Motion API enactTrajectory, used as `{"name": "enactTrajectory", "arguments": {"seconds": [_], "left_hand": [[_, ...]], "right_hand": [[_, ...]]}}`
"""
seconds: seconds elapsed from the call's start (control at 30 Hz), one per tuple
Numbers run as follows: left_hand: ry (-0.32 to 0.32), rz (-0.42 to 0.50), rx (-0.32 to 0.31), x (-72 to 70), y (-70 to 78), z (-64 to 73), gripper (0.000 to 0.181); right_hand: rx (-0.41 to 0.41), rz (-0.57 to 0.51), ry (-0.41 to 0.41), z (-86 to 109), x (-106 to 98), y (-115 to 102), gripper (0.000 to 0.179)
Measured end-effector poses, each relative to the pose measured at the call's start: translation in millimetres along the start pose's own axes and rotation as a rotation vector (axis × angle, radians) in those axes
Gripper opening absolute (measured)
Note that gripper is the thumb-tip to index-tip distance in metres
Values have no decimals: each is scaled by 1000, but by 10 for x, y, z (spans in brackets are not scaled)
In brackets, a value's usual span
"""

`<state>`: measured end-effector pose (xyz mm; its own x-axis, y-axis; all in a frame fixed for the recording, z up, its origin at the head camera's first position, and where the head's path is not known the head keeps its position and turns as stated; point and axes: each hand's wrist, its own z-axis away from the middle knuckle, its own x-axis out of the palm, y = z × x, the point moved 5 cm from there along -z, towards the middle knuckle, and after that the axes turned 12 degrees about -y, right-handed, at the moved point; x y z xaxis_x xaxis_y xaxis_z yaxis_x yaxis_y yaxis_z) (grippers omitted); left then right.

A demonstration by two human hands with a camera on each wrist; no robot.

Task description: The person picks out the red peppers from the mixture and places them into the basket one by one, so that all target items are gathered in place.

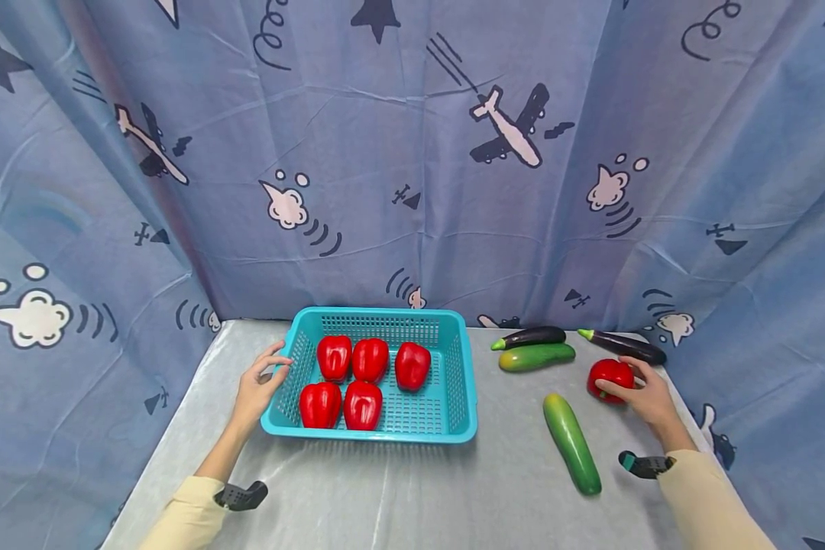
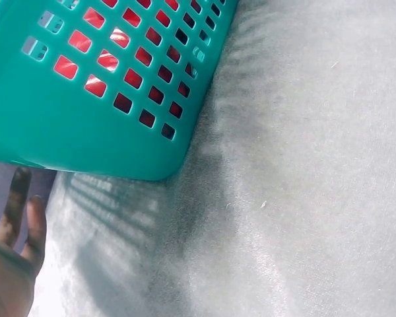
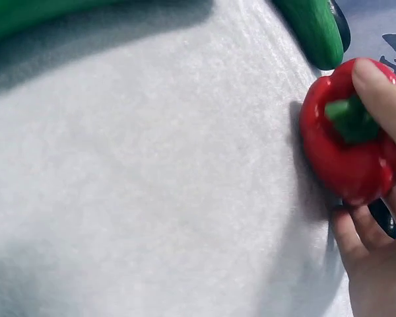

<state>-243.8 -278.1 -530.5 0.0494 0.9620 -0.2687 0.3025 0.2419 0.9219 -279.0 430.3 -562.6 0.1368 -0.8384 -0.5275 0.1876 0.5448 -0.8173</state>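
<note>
At the right of the table, my right hand (image 1: 649, 393) grips a red bell pepper (image 1: 608, 374). The right wrist view shows the thumb lying over the top of this pepper (image 3: 327, 155) near its green stem, with the other fingers around its far side. My left hand (image 1: 256, 386) is at the left end of a turquoise plastic basket (image 1: 371, 438), its fingertips at the rim. In the left wrist view two fingers (image 2: 34, 228) extend by the basket's edge; whether they touch it I cannot tell. Several red bell peppers (image 1: 363, 405) lie inside the basket.
Left of the right hand are a green cucumber (image 1: 572, 444), a second cucumber (image 1: 536, 357) and an eggplant (image 1: 532, 337). Another eggplant (image 1: 626, 346) lies just behind the gripped pepper. A patterned blue curtain (image 1: 385, 191) encloses the grey-covered table (image 1: 385, 496) at the back and sides.
</note>
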Motion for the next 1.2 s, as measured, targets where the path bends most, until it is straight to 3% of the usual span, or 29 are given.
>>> {"name": "enactTrajectory", "arguments": {"seconds": [0.23, 0.33, 0.7, 1.0, 1.2], "left_hand": [[-6, -5, 4, 35, 308, 31, 15], [-8, -18, -9, 39, 369, 42, 15], [-4, -26, -15, 44, 343, 26, 14], [0, -10, -18, 47, 359, 48, 14], [2, -10, -42, 45, 366, 39, 16]], "right_hand": [[32, -21, 90, 20, 13, 53, 87], [22, -31, 109, 27, 3, 23, 88], [-39, -4, 142, 51, -48, -191, 84], [-129, -16, 91, 135, -6, -455, 82], [-168, -103, 45, 180, 83, -643, 81]]}}
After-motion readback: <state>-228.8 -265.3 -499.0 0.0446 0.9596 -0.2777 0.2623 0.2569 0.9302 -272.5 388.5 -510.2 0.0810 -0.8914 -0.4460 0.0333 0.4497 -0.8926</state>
